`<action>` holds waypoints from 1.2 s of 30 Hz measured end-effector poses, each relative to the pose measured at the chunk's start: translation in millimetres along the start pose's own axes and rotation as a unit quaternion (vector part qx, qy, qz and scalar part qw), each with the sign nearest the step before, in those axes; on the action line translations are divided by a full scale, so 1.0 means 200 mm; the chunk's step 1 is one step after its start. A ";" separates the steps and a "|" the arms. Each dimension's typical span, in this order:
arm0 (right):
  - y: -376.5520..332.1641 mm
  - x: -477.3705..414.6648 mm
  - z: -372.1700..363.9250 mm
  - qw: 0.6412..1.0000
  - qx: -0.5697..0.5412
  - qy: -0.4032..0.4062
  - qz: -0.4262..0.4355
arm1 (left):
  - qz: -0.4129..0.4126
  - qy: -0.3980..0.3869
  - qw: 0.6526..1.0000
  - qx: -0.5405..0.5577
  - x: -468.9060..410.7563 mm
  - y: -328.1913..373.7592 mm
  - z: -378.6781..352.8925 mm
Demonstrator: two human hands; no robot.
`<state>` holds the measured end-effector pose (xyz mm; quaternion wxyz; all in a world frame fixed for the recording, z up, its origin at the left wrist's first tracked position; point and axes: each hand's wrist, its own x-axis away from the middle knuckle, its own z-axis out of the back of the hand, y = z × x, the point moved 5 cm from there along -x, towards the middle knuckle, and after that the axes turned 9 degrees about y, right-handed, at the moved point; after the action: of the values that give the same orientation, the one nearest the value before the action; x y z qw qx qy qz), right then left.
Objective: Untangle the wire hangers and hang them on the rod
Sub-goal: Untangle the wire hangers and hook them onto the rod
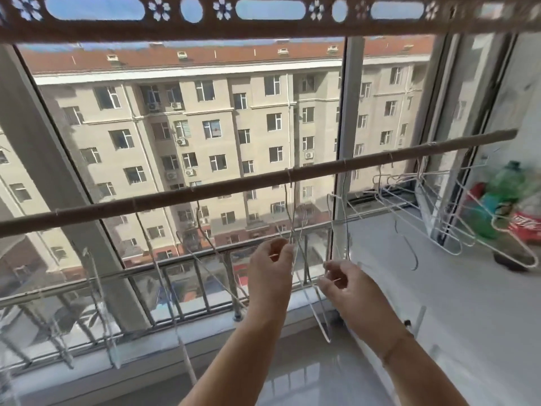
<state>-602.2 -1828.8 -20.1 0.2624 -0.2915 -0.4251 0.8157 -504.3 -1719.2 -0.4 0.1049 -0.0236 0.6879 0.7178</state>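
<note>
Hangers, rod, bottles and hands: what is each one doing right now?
Left hand: pinching hanger wire.
Right hand: pinching hanger wire.
Held wire hangers: tangled, one hook over the rod.
Rod: level across the window, hangers on it.
Hanger pile: tangled on the sill.
Green bottle: upright behind the pile.
Coca-Cola bottle: on the sill, partly hidden.

Strong daylight is pouring in through the window [190,142], lighting the sill [439,288] almost to white and glaring off the glossy floor [307,376]. The building opposite [219,118] is catching full sun, with one wing throwing a shadow across its face. The wide lens is bowing the rod [234,183] and the window frame towards the edges. Motion blur is smearing the thin wire hangers [295,253], the lower left corner and the bottles [515,200] at the right.
</note>
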 end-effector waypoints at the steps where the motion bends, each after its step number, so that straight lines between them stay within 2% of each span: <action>1: 0.01 0.01 -0.02 1.000 -0.006 -0.019 -0.012 | 0.008 -0.001 1.000 0.001 0.00 -0.02 -0.01; 4: 0.01 0.04 -0.06 0.998 -0.029 -0.046 -0.019 | 0.044 -0.019 0.999 0.018 -0.01 -0.05 -0.02; 8: -0.04 0.08 -0.11 0.998 -0.052 -0.043 -0.021 | 0.092 -0.026 0.994 0.059 -0.02 -0.06 -0.01; 19: -0.23 0.17 -0.14 0.998 0.004 0.053 0.030 | 0.134 -0.085 0.981 0.110 -0.07 -0.04 0.03; 26: -0.31 0.20 -0.18 0.995 -0.016 0.086 0.038 | 0.120 -0.118 0.978 0.121 -0.12 -0.01 0.07; 30: -0.32 0.20 -0.20 0.994 -0.024 0.099 0.036 | 0.097 -0.143 0.982 0.070 -0.14 -0.02 0.06; 36: -0.29 0.20 -0.22 0.993 -0.027 0.111 0.008 | 0.082 -0.133 0.987 0.038 -0.17 -0.05 0.06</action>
<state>-588.3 -1749.2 -2.2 0.2936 -0.3901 -0.4129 0.7689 -468.8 -1711.0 -4.0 0.1371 0.1328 0.6942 0.6940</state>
